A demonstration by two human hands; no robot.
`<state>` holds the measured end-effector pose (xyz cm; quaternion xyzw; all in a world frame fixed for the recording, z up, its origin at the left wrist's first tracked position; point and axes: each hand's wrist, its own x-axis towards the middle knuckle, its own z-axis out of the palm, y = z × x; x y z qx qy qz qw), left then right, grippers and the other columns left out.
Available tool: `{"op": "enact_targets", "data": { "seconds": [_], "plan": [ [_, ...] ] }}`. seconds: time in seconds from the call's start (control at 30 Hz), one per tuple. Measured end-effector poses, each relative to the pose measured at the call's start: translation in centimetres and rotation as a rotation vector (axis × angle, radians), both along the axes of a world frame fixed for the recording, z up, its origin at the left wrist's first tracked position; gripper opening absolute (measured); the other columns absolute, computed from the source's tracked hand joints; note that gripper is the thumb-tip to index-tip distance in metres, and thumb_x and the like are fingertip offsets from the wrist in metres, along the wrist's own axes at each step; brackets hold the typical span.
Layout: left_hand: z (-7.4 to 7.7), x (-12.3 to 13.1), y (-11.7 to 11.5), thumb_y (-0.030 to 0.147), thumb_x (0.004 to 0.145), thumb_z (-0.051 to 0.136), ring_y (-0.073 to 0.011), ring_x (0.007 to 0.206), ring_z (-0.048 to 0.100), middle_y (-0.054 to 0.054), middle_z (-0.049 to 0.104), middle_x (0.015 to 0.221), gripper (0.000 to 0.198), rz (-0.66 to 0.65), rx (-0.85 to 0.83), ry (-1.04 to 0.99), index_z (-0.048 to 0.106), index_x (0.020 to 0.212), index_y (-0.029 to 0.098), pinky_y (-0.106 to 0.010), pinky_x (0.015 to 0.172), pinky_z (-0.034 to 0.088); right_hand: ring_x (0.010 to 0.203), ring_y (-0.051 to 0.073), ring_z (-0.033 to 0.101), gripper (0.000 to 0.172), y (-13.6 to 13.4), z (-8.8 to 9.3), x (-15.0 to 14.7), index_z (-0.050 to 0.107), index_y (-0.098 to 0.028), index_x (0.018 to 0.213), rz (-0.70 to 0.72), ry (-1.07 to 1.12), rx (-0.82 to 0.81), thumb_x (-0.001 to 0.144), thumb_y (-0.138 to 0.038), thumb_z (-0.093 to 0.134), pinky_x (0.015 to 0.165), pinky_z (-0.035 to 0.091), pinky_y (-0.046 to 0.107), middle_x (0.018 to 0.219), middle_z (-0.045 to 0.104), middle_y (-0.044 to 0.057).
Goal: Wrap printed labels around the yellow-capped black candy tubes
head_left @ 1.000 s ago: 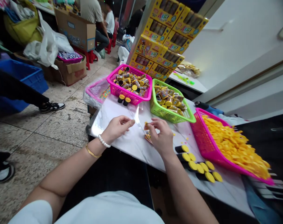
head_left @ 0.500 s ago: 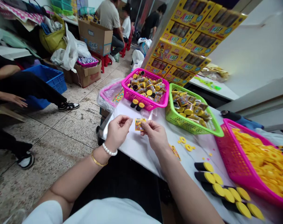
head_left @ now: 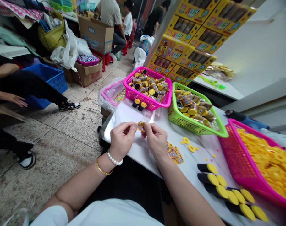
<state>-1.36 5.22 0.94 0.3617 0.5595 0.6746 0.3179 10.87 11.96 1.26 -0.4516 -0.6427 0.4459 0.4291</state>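
Note:
A small printed yellow label is pinched between both hands above the white table. My left hand grips its left edge between thumb and forefinger. At its right edge the thumb and fingers of my right hand are closed on it. More printed labels lie in a loose pile beside my right wrist. Two yellow plastic rings with small tabs rest to the right of the pile. Several black cups with yellow lids lie on their sides nearer the table's front.
Behind my hands stand a pink basket and a green basket, both full of small filled cups. A pink basket of yellow plastic pieces is at right. Yellow boxes are stacked at the back. A seated person's leg extends at left.
My left hand has moved right and taken the label's left edge; before, only my right hand held it. The label pile beside my right wrist shows more now.

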Motion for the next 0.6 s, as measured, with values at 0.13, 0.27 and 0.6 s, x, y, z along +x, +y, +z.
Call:
{"op": "enact_targets", "data": {
  "seconds": [0.13,0.27,0.6],
  "plan": [
    [-0.1,-0.3,0.3,0.034,0.088,0.067,-0.0166,0.074,0.065,-0.006,0.074,0.082,0.020,-0.010,0.015,0.061,0.079,0.087,0.018,-0.027,0.071,0.052,0.049,0.013,0.055,0.041,-0.4,-0.4,-0.1,0.070,-0.019,0.073,0.007,-0.070,0.116,0.088,-0.057,0.064,0.052,0.045,0.027,0.054,0.061,-0.001],
    [-0.3,-0.6,0.5,0.032,0.079,0.078,-0.0137,0.065,0.059,-0.003,0.070,0.075,0.012,0.009,-0.015,0.093,0.081,0.080,0.020,-0.026,0.062,0.049,0.058,0.015,0.058,0.033,-0.7,-1.1,-0.1,0.070,-0.021,0.073,0.042,-0.202,0.342,0.093,-0.045,0.061,0.060,0.046,0.030,0.062,0.064,0.000],
    [0.1,-3.7,1.5,0.032,0.075,0.078,-0.0067,0.040,0.038,0.007,0.050,0.043,0.018,-0.093,-0.202,-0.197,0.073,0.066,0.016,-0.022,0.043,0.030,0.064,0.021,0.063,0.026,6.4,2.4,-1.8,0.077,-0.020,0.098,-0.116,-0.589,0.570,0.085,-0.042,0.071,0.068,0.047,0.036,0.074,0.074,0.005]
  ]
}}
